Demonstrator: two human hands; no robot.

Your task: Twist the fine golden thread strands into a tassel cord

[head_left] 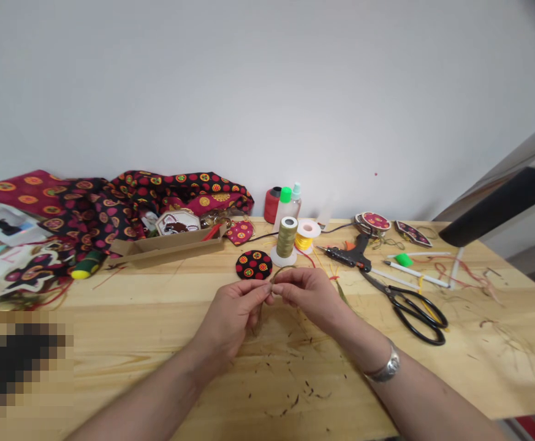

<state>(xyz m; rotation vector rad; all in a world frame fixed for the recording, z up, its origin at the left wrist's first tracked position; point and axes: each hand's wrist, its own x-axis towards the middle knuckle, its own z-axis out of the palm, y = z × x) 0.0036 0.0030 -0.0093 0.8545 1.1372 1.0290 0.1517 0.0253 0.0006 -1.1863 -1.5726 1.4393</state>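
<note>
My left hand (pixel 235 312) and my right hand (pixel 308 293) meet over the middle of the wooden table (pixel 157 343), fingertips pinched together on a thin olive thread (pixel 280 272) that arcs up between them. More of the thread hangs below my left fingers. Just beyond the hands lies a round black fabric disc (pixel 254 264) with red and yellow dots. Behind it stands a spool of olive thread (pixel 287 237) beside a spool of yellow thread (pixel 307 233). A silver bracelet (pixel 388 366) sits on my right wrist.
Black-handled scissors (pixel 414 306) lie to the right, with a glue gun (pixel 347 255), white sticks and more patterned discs (pixel 372 222) behind. Patterned fabric (pixel 124 205) and a shallow cardboard box (pixel 166 245) fill the back left. Bottles (pixel 286 205) stand by the wall. Thread scraps litter the tabletop.
</note>
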